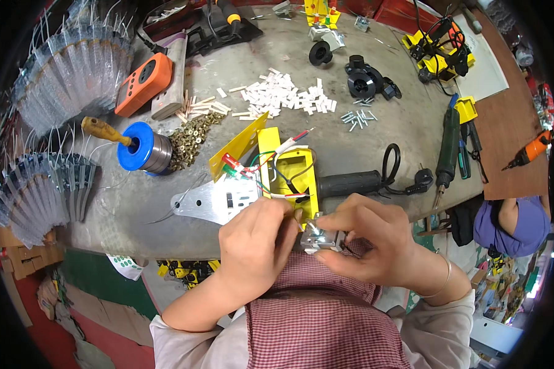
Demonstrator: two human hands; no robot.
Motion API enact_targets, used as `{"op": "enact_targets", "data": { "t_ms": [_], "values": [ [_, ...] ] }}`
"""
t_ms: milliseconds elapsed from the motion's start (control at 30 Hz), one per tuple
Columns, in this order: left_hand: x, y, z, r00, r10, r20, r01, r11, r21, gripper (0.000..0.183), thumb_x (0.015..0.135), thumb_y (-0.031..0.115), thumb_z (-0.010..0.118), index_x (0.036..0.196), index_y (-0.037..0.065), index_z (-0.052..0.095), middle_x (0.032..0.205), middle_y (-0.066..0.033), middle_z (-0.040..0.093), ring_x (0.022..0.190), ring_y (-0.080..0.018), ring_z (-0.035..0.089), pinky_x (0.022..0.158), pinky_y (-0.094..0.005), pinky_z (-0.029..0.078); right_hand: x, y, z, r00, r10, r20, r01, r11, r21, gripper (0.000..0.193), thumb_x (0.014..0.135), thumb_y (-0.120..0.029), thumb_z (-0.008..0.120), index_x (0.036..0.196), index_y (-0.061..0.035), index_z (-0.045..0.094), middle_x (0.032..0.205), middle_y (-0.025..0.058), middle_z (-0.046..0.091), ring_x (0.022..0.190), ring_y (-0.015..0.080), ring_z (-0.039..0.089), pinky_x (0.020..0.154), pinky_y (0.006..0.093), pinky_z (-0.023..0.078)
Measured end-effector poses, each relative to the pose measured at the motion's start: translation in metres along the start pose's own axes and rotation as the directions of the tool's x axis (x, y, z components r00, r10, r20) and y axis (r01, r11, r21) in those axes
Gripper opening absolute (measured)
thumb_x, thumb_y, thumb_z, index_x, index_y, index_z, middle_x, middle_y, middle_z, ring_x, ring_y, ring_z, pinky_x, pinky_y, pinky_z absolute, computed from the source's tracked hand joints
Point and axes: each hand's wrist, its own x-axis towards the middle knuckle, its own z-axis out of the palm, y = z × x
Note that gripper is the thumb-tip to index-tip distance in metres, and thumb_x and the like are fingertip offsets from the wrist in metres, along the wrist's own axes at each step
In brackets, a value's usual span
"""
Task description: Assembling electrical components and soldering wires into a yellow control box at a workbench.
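Note:
My right hand (375, 237) grips a small shiny block with clear and metallic faces (321, 240) just in front of the table edge. Close beside it, the fingers of my left hand (252, 237) are pinched together; whatever is between them is too small and hidden to name. Both hands are at the near side of an open yellow housing (298, 166), which has red, green, white and dark wires inside. From its right side runs a black handle (351, 183) with a cord and plug (420, 179). A flat silver metal plate (212, 202) extends left from the housing.
Behind the housing lie white tubular pieces (280, 92), brass fittings (191, 138) and screws (358, 118). A blue solder spool (138, 147) and orange meter-like box (144, 83) stand left. A green electric screwdriver (448, 147) lies right. A person in purple (517, 224) is at far right.

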Motion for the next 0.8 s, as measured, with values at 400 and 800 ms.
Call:
{"op": "enact_targets", "data": {
  "t_ms": [400,800],
  "values": [
    [-0.003,-0.011,-0.016,0.966,0.146,0.214,-0.147,0.989,-0.008,0.020,0.075,0.008,0.071,0.094,0.007,0.065,0.076,-0.0047,0.052,0.064,-0.0198,0.060,0.052,-0.0337,0.048,0.002,-0.003,0.001,0.970,0.222,0.098,-0.235,0.960,0.149,0.031,0.077,-0.012,0.080,0.102,-0.0023,0.066,0.078,0.0067,0.062,0.058,0.0134,0.060,0.053,0.0258,0.051],
    [0.016,-0.003,-0.038,0.912,-0.023,0.410,-0.020,0.995,0.099,0.023,0.076,0.010,0.072,0.096,0.003,0.065,0.079,-0.0065,0.055,0.067,-0.0237,0.063,0.055,-0.0370,0.052,0.016,0.008,0.023,0.991,0.133,-0.025,-0.134,0.989,-0.057,0.036,0.077,-0.028,0.081,0.095,-0.0047,0.061,0.074,0.0067,0.060,0.053,0.0201,0.059,0.047,0.0291,0.046]
  ]
}}
